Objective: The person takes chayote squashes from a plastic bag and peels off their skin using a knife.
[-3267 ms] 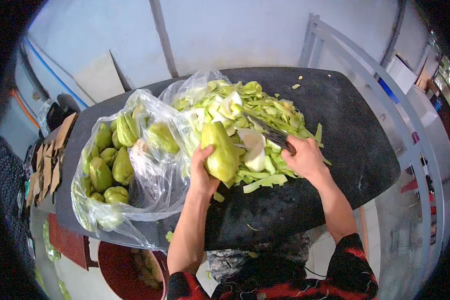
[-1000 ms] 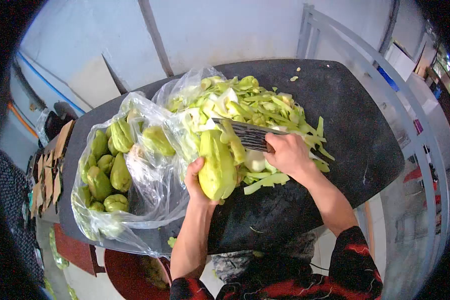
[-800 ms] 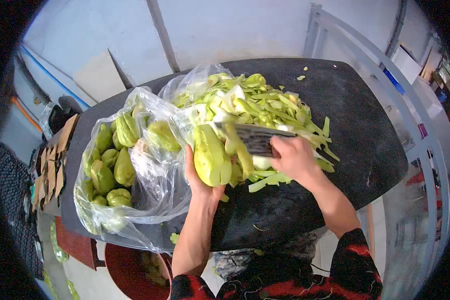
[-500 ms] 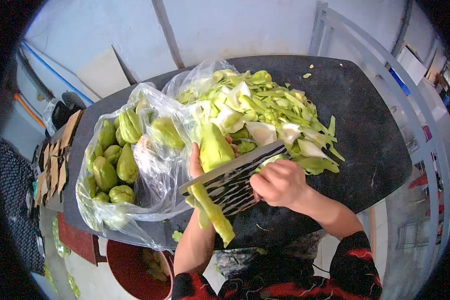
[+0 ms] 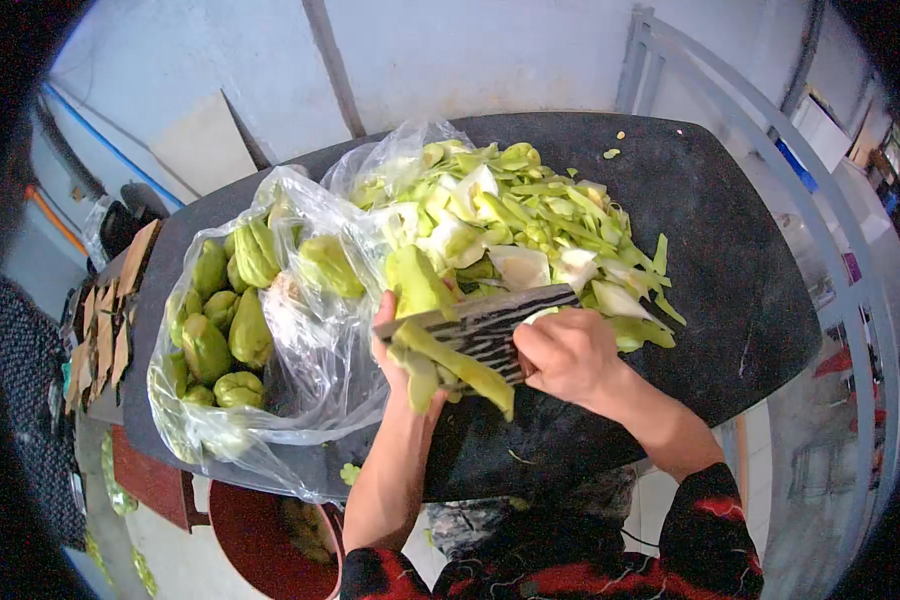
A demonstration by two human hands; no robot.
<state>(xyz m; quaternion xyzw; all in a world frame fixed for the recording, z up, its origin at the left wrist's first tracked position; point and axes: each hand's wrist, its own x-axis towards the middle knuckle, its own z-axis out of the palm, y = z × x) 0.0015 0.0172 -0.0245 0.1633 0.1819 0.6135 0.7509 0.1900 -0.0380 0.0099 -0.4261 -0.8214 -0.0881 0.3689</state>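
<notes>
My left hand (image 5: pixel 394 350) is closed around a pale green chayote (image 5: pixel 416 284), partly hidden by the blade. In my right hand (image 5: pixel 570 356) is a broad knife (image 5: pixel 485 338) with a dark, streaked blade, held across the chayote's lower part. Strips of peel (image 5: pixel 460 372) cling to the near side of the blade and hang over my left wrist. Behind both hands lies a big heap of green peelings (image 5: pixel 545 205) with some whitish pieces. Left of my left hand, a clear plastic bag (image 5: pixel 320 400) holds several whole chayotes (image 5: pixel 206 348).
The dark table (image 5: pixel 715 260) carries everything. Below its front edge at the left stands a dark red bin (image 5: pixel 260 540) with pale scraps inside. A grey metal railing (image 5: pixel 760 130) runs along the right. Cardboard pieces (image 5: pixel 105 335) are stacked at the far left.
The knife has come from the chayote's right side to lie across its lower part, now with peel hanging from the blade. The chayote stays in my left hand.
</notes>
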